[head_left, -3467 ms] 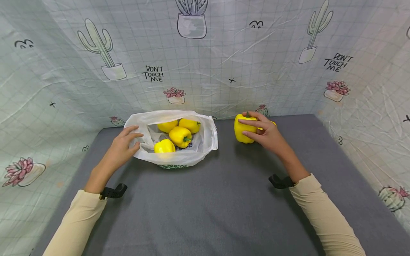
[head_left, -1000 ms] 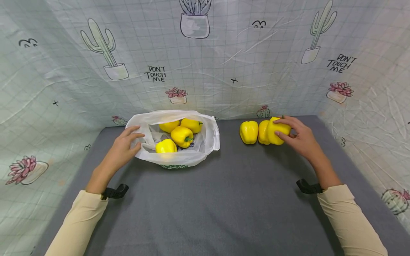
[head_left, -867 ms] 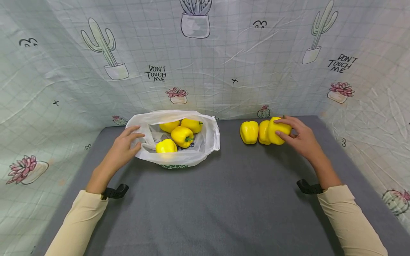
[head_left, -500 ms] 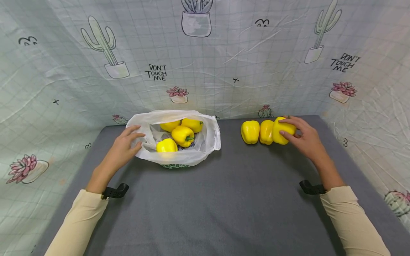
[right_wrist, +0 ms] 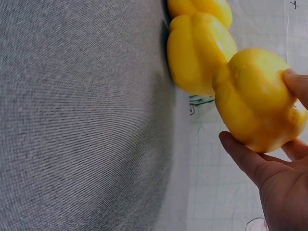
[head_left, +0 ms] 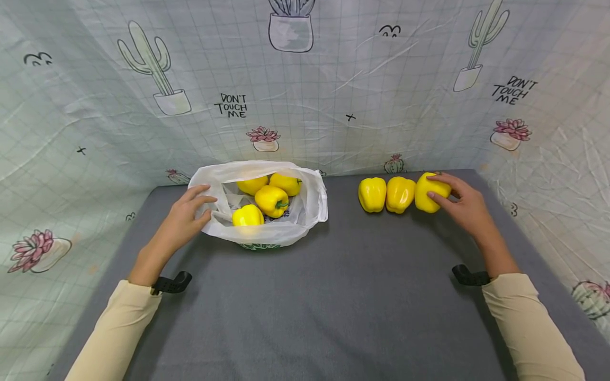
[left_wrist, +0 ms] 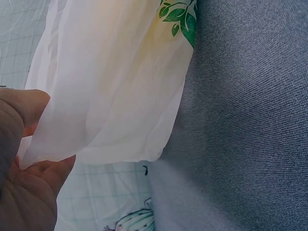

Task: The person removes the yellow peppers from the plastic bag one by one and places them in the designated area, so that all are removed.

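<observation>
My left hand (head_left: 183, 219) grips the left edge of a white plastic bag (head_left: 312, 203); in the left wrist view the bag's film (left_wrist: 110, 106) passes between thumb and fingers. Its mouth gapes, and several yellow bell peppers (head_left: 271, 201) lie inside. My right hand (head_left: 467, 209) holds another yellow bell pepper (head_left: 429, 193) near the table's back right, thumb on one side and fingers on the other. In the right wrist view this pepper (right_wrist: 260, 101) appears raised off the cloth. Left of it, two yellow bell peppers (head_left: 372, 194) (head_left: 400, 194) sit side by side.
A grey cloth (head_left: 305, 307) covers the table. Behind it and at both sides hangs a pale sheet (head_left: 324, 69) printed with cacti, close to the bag and the row of peppers. A black wrist camera (head_left: 173, 283) sits on each forearm.
The right hand has brought a pepper from beside the bag to the right end of the row, shifting right past the other two. The left hand stays at the bag's edge.
</observation>
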A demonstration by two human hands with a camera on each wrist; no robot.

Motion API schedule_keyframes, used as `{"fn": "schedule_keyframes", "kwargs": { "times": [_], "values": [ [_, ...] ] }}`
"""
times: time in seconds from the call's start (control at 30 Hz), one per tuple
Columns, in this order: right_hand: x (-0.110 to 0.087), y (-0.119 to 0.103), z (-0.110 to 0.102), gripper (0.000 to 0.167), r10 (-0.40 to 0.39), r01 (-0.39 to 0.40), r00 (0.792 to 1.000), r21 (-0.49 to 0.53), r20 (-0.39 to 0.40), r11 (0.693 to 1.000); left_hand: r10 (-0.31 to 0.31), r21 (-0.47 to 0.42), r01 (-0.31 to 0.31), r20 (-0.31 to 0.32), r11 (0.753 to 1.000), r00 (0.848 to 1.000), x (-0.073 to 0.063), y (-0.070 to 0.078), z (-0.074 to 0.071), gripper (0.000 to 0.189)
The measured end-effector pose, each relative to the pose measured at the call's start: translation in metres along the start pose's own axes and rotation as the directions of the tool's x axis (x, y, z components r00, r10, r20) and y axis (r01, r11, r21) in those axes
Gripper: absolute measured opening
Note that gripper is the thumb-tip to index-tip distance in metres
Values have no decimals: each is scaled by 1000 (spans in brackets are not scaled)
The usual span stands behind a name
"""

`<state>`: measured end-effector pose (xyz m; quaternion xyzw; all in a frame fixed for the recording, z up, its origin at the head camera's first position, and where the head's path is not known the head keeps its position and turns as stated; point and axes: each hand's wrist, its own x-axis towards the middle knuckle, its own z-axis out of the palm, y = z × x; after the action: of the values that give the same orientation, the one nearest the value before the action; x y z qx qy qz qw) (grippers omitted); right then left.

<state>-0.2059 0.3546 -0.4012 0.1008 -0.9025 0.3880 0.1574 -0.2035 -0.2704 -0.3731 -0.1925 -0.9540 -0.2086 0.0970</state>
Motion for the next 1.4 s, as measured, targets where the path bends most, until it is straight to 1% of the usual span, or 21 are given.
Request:
{"fn": "schedule_keyframes", "kwargs": {
  "times": [0.37, 0.6, 0.8, 0.9, 1.0, 1.17, 1.27, 1.4],
  "values": [
    [-3, 8, 0, 43, 11, -11, 1000, 11, 8, 1000, -5, -5, 5, 6, 1000, 1000, -1, 0, 0, 32],
    [-4, 9, -2, 44, 35, -35, 999, 16, 34, 999, -7, -8, 7, 4, 1000, 1000, -1, 0, 0, 32],
    [0, 13, -6, 45, 44, -45, 997, 10, 70, 999, -8, -8, 8, -1, 1000, 1000, -2, 1, -1, 32],
    [4, 18, -9, 46, 61, -61, 992, -1, 110, 998, -5, -9, 5, -5, 1000, 1000, -2, 1, -1, 32],
    [10, 25, -13, 48, 85, -92, 980, 29, 178, 995, -1, -12, 0, -10, 1000, 1000, -1, 2, -2, 31],
    [21, 33, -16, 47, 112, -152, 945, 110, 308, 982, 2, -18, -2, -14, 1000, 1000, -1, 2, -1, 31],
    [28, 36, -15, 48, 119, -170, 929, 119, 350, 978, 3, -14, -3, -15, 1000, 1000, -1, 2, -1, 31],
    [35, 39, -14, 50, 143, -206, 913, 129, 383, 970, 6, -7, -6, -13, 1000, 1000, -1, 2, -2, 31]
  ]
}}
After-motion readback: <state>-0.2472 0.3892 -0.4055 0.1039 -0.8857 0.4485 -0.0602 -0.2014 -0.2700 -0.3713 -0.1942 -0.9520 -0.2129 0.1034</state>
